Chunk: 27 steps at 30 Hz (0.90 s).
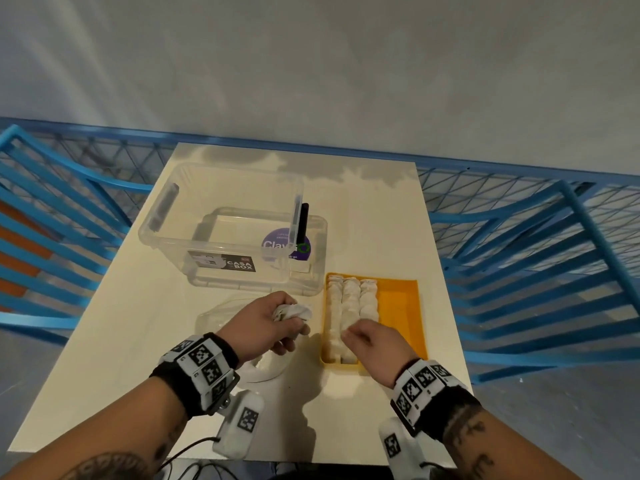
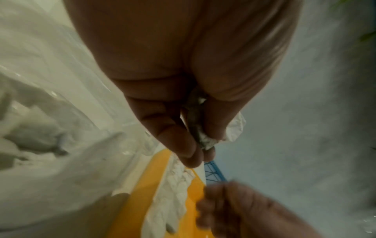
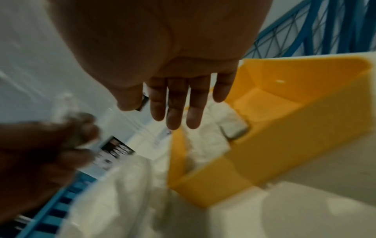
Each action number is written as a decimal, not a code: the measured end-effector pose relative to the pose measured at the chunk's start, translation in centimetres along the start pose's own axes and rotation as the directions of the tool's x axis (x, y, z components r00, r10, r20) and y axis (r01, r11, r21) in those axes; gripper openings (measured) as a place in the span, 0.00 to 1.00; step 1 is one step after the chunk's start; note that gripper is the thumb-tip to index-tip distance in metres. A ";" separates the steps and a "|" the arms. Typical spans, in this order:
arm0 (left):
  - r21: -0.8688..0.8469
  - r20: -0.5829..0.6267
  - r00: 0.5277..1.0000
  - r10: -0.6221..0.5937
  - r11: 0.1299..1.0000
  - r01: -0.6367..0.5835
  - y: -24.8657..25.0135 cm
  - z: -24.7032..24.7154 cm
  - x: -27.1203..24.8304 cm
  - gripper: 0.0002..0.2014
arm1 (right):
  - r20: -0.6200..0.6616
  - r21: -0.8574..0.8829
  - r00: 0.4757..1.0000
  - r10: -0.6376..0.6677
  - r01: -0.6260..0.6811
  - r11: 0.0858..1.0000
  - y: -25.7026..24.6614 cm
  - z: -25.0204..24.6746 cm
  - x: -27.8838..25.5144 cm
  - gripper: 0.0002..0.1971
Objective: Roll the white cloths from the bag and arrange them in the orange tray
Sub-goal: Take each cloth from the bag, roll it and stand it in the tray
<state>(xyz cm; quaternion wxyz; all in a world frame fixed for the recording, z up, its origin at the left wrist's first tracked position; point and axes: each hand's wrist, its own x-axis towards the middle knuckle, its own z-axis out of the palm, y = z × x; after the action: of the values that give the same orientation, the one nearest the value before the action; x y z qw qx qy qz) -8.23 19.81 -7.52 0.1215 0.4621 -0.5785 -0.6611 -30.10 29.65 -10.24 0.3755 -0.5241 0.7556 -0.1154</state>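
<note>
Three rolls (image 1: 350,306) fill the tray (image 1: 401,306); left hand (image 1: 273,323) grips a crumpled cloth (image 1: 292,311) needing rolling, right hand (image 1: 372,341) loose-fingered, empty.

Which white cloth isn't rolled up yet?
The crumpled cloth gripped in the left hand, beside the orange tray. The other cloths lie inside the tray as neat rolls.

Black wristbands (image 1: 194,375), white marker blocks, tattooed forearms.
</note>
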 end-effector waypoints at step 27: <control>-0.320 0.084 0.996 -0.003 0.947 0.030 4.4 6.2 4.0 0.07 | -0.302 0.320 0.946 -0.117 0.217 0.922 -2.9 -7.7 0.7 0.04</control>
<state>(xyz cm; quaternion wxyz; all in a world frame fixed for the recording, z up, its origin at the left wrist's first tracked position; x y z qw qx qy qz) -16.74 19.76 -6.11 0.1657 0.4133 -0.4639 -0.7658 -33.48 26.11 -3.63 0.3414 -0.4910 0.7202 -0.3516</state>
